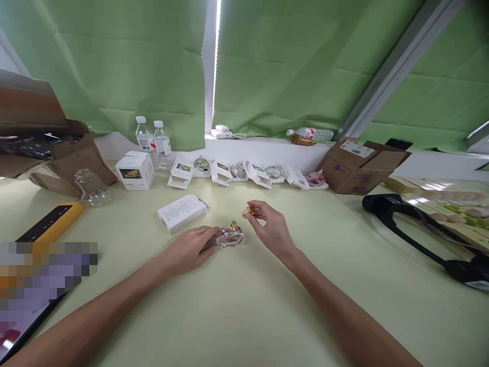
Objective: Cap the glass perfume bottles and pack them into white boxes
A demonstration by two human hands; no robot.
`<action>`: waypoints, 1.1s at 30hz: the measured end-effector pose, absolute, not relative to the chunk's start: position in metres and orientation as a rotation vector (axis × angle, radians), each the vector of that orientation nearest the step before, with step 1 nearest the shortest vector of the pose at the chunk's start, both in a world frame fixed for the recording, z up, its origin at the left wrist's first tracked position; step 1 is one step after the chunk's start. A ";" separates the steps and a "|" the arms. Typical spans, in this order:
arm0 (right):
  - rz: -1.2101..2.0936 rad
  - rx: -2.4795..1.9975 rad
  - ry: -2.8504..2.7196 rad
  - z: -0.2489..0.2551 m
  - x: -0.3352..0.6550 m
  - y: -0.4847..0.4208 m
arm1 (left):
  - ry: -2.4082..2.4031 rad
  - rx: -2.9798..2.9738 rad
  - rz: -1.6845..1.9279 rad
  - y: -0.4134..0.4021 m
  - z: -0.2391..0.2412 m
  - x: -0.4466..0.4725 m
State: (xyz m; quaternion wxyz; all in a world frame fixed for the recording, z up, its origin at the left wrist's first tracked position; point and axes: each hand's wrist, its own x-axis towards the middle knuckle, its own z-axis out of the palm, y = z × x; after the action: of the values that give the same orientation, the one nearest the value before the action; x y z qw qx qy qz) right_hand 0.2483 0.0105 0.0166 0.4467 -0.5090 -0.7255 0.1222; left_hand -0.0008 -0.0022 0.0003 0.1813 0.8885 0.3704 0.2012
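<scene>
A small clear glass perfume bottle [231, 236] with a gold neck stands on the pale green table [244, 306]. My left hand [191, 250] rests beside it, fingers curled against its left side, holding it steady. My right hand [272, 228] hovers just right of and above the bottle, pinching a small gold cap [248, 210] between thumb and fingertips. A white carton [182, 212] lies flat just behind my left hand.
Along the back stand a row of opened small white boxes [181, 172] with several round glass bottles [201, 164], a white cube box [135, 171], two water bottles [153, 140] and a cardboard box [359, 164]. A black handled device [420, 229] lies right; a yellow-edged device [53, 221] lies left.
</scene>
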 end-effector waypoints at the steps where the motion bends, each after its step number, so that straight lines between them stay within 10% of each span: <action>1: 0.301 -1.203 -1.761 0.021 0.245 0.007 | 1.048 2.505 0.568 -0.003 0.001 -0.001; 33: 0.146 -0.858 -1.925 0.028 0.219 -0.017 | 1.029 2.486 0.580 -0.006 0.007 0.002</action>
State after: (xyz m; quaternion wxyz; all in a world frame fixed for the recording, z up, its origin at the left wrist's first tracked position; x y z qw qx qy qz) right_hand 0.2190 -0.0174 0.0285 0.4920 -0.3534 -0.7933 0.0603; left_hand 0.0015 -0.0056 0.0068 0.1933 0.8862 0.3669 0.2068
